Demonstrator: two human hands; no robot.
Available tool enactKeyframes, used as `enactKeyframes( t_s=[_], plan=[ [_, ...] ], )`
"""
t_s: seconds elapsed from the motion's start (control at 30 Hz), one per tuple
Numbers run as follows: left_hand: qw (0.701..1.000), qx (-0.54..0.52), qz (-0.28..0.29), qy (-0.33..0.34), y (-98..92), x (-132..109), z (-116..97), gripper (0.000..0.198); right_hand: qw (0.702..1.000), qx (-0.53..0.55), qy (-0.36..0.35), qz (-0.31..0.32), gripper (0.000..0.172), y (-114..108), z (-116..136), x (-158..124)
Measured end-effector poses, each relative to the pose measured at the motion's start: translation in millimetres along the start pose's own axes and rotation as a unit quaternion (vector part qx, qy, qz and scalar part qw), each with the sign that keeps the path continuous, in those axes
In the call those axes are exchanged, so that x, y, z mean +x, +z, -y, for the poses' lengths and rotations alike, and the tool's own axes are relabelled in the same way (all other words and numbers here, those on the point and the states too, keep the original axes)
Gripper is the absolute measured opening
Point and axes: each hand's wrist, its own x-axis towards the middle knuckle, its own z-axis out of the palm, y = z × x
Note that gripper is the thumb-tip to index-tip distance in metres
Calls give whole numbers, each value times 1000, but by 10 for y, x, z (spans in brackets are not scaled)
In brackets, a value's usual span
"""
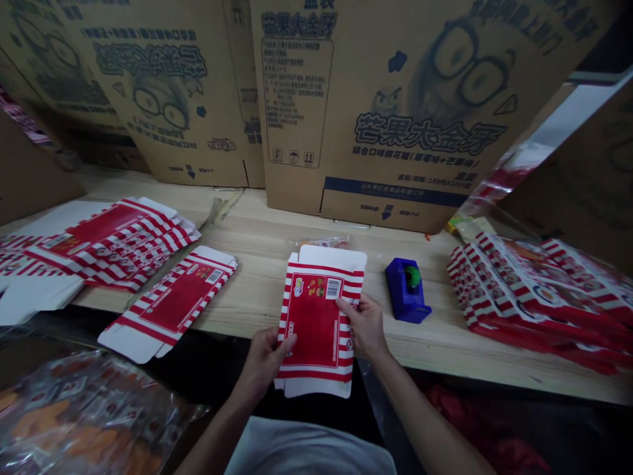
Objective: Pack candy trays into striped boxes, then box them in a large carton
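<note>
Between both hands is a flattened red-and-white striped carton (314, 330), its printed face with a barcode turned up toward me and its white end flaps sticking out. My left hand (267, 353) grips the carton's left side, thumb on top. On the opposite edge my right hand (364, 323) is closed, its thumb on the printed face and the other fingers partly hidden. Left of them lies a small pile of flat striped cartons (173, 300). A blue tape dispenser (406, 290) with a green roll stands right of my right hand.
A larger stack of flat cartons (119, 237) lies at the left. Several formed striped boxes (539, 290) are piled at the right. Big brown cardboard boxes (395, 132) line the back of the wooden table (262, 251). A clear bag of wrapped orange pieces (89, 415) sits lower left.
</note>
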Motion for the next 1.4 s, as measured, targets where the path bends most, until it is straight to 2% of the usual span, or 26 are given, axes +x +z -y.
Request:
enactKeyframes(
  t_s=[0.1, 0.2, 0.3, 0.4, 0.5, 0.57, 0.63, 0.77, 0.83, 0.9, 0.97, 1.07, 1.17, 1.23, 1.3, 1.4],
  plan=[
    [999, -34, -21, -21, 6, -42, 71, 38, 1000, 2, 8, 11, 30, 24, 20, 30],
    [999, -50, 2, 12, -7, -2, -23, 32, 999, 0, 39, 13, 32, 23, 23, -26],
    [993, -87, -4, 82, -44, 98, -149, 52, 993, -24, 95, 62, 33, -12, -22, -187],
    [988, -114, -26, 102, -77, 182, -147, 63, 984, -25, 130, 118, 33, -75, -120, -374],
    [991, -108, -24, 79, -95, 205, -29, 62, 989, -20, 94, 109, 43, -154, -211, -449],
    [992, -108, -7, 62, -108, 200, 49, 60, 995, -34, 45, 83, 51, -209, -244, -418],
    [992, -113, 13, 53, -125, 199, 89, 57, 995, -64, 11, 72, 52, -256, -256, -354],
    [994, -96, 19, 55, -144, 252, 64, 39, 984, -158, -47, 73, 36, -304, -249, -232],
    [995, -82, -20, 56, -135, 307, 39, 26, 974, -190, -95, 76, 24, -304, -236, -178],
    [993, -78, -61, 57, -123, 373, 25, 24, 968, -199, -129, 83, 19, -296, -227, -124],
    [992, -83, -82, 58, -125, 438, 17, 26, 971, -186, -122, 91, 20, -293, -225, -72],
    [992, -91, -77, 46, -170, 515, -8, 29, 988, -118, -40, 93, 19, -308, -236, -9],
    [996, -84, -9, 3, -244, 559, -47, 47, 990, -61, 42, 118, 42, -341, -242, 42],
    [998, -64, 27, -3, -282, 566, -60, 43, 983, -73, 67, 154, 38, -367, -242, 71],
    [999, -24, 27, 33, -303, 552, -51, 32, 977, -106, 61, 177, 29, -388, -241, 86],
    [990, 72, 14, 121, -319, 500, -10, 18, 971, -164, -23, 173, 24, -399, -238, 64]
  ],
)
